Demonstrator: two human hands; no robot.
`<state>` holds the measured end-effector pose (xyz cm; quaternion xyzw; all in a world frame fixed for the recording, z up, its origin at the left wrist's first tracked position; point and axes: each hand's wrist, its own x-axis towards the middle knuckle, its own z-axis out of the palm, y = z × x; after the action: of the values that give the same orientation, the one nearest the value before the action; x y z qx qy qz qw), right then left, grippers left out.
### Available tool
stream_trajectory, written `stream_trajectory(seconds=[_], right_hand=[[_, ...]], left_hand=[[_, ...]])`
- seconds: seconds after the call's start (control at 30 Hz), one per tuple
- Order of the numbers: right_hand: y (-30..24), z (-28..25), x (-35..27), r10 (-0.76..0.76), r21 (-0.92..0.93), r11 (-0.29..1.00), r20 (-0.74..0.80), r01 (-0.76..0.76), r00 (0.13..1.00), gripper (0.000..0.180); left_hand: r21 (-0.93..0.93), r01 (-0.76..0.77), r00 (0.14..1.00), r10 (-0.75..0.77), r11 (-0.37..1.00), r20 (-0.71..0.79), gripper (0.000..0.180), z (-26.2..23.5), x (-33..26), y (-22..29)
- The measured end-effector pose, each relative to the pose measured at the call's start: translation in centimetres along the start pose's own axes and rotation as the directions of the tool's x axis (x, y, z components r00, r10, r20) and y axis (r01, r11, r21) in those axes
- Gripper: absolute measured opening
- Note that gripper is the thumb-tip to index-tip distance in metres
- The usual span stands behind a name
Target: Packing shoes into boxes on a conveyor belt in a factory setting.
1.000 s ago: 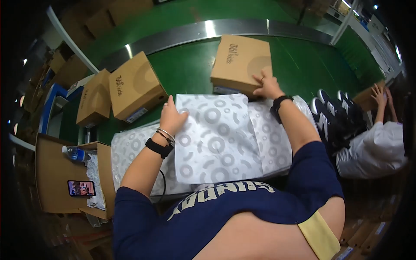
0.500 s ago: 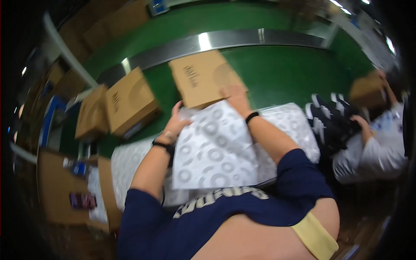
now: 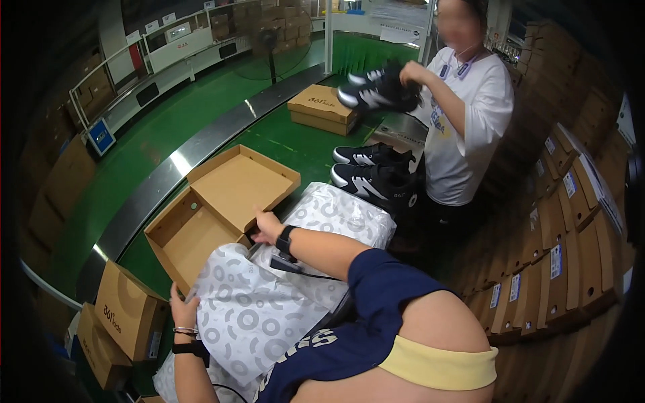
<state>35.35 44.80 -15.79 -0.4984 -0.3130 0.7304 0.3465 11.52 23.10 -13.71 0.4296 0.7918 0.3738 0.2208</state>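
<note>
In front of me an open brown shoebox (image 3: 191, 232) lies on the green surface, its lid (image 3: 245, 185) folded back to the right. A white wrapping sheet (image 3: 252, 312) with grey rings spreads over the box's near edge toward my body. My left hand (image 3: 183, 310) pinches the sheet's left edge beside the box's near corner. Fingers of my right hand (image 3: 267, 227) curl at the box's right edge, where the lid joins; part of that grip is hidden. Inside the box only bare cardboard shows. A stack of patterned sheets (image 3: 346, 215) lies right of my right hand.
A co-worker (image 3: 467, 121) at the right lifts black-and-white sneakers (image 3: 379, 91); more sneakers (image 3: 376, 178) stand below. One closed shoebox (image 3: 322, 107) sits farther off, another (image 3: 127, 309) at the left. Stacked boxes (image 3: 557, 262) line the right side. A metal strip (image 3: 178, 161) runs behind.
The view has swung right. The shoebox under my hands was closed and now stands open with its lid back. The co-worker has raised a pair of sneakers.
</note>
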Motion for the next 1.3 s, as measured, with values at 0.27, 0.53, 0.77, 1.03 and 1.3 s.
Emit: stream_trajectory(seconds=[0.27,0.53,0.77,1.03,1.3], right_hand=[[5.3,-6.4,-11.7,0.136,-0.623,0.530,0.732,0.575,0.667,0.101],[0.0,-2.7,-16.0,0.024,-0.365,0.848,0.751,0.384,0.660,0.086],[-7.3,10.0,-7.0,0.201,-0.389,0.907,0.736,0.162,0.646,0.046],[0.1,17.1,-1.7,-0.088,-0.718,0.155,0.674,0.679,0.733,0.064],[4.6,14.2,-3.5,0.032,-0.209,-0.577,0.960,0.790,0.277,0.021]], left_hand=[[-0.401,0.035,0.985,0.037,0.916,0.170,0.081,1.1,-15.0,2.0],[-0.594,-0.203,0.974,0.220,0.779,-0.044,0.082,-1.3,-11.8,5.2],[-0.737,0.084,0.996,-0.040,0.670,0.077,0.064,-8.3,3.2,6.9],[0.713,0.198,0.972,-0.230,0.672,-0.054,0.053,-8.6,9.2,-3.5],[0.538,0.223,0.973,-0.219,0.813,-0.072,0.037,-21.0,-0.6,-5.5]])
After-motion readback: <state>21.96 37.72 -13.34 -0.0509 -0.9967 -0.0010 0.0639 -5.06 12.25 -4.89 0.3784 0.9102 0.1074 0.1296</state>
